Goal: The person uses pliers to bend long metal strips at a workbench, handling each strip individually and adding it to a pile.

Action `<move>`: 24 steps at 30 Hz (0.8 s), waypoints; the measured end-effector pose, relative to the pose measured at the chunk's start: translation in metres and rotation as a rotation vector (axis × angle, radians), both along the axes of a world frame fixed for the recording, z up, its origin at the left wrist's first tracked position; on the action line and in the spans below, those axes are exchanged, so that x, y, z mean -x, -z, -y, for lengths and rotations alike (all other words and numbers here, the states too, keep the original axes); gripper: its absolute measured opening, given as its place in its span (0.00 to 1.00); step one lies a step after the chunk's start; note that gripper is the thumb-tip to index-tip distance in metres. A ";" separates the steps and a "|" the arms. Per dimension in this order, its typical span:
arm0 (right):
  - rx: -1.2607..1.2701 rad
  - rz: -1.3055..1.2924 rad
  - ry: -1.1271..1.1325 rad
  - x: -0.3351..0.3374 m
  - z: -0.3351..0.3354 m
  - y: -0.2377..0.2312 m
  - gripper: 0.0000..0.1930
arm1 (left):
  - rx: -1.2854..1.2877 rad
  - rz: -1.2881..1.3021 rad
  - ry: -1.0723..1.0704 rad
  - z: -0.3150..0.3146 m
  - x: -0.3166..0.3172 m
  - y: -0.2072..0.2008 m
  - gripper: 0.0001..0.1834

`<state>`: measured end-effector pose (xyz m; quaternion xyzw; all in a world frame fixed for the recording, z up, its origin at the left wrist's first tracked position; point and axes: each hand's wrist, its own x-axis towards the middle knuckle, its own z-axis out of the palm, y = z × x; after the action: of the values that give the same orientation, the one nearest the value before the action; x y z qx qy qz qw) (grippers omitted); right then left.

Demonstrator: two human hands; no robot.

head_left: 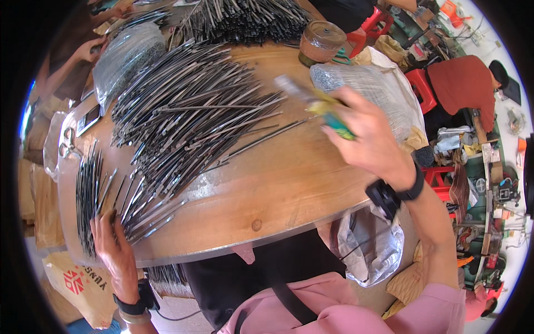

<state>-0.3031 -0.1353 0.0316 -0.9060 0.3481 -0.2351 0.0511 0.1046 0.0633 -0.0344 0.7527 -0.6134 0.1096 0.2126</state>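
A large pile of thin dark metal strips (183, 117) covers the left half of the wooden table (261, 195). At the near left edge of the table, my left hand (115, 245) is closed around the ends of several strips beside a smaller upright-lying bunch (89, 195). My right hand (367, 131) is raised over the right half of the table. It grips a hand tool (328, 114) with a yellow and green handle, whose grey end points left toward the pile; motion blurs it. Below that tool, a few long strips (267, 136) stick out of the pile.
Scissors (69, 142) and a phone (89, 119) lie at the left edge. Plastic-wrapped bundles (130, 61) (367, 83), a round jar (321, 42) and another strip heap (239, 19) stand farther back. Other people (461, 86) and red stools (421, 92) are at the right.
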 end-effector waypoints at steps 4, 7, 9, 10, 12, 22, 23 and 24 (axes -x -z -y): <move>0.215 -0.299 -0.091 -0.002 0.025 0.024 0.08 | -0.022 -0.177 0.125 0.006 0.041 -0.017 0.21; 0.255 -0.263 -0.091 -0.006 0.017 0.020 0.09 | -0.137 -0.619 0.183 0.011 0.085 -0.038 0.13; 0.280 -0.236 -0.054 -0.022 0.013 0.008 0.10 | -0.181 -0.713 0.313 0.033 0.105 -0.038 0.08; 0.299 -0.213 -0.059 -0.024 0.011 0.004 0.11 | -0.157 -0.691 0.386 0.048 0.116 -0.036 0.06; 0.344 -0.175 -0.067 -0.021 0.005 -0.004 0.12 | -0.066 -0.618 0.564 0.079 0.132 -0.022 0.06; 0.300 0.112 0.203 0.041 -0.050 -0.040 0.09 | -0.265 -0.183 0.499 0.124 0.153 -0.001 0.06; 0.312 0.112 0.217 0.046 -0.051 -0.037 0.09 | -0.229 -0.149 0.517 0.126 0.156 -0.002 0.06; 0.313 0.142 0.262 0.050 -0.048 -0.031 0.13 | -0.192 -0.115 0.533 0.127 0.157 -0.004 0.06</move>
<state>-0.3534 -0.0871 0.0629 -0.8312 0.4176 -0.3540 -0.0968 -0.0529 -0.0642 -0.0303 0.5866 -0.7841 -0.0517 0.1962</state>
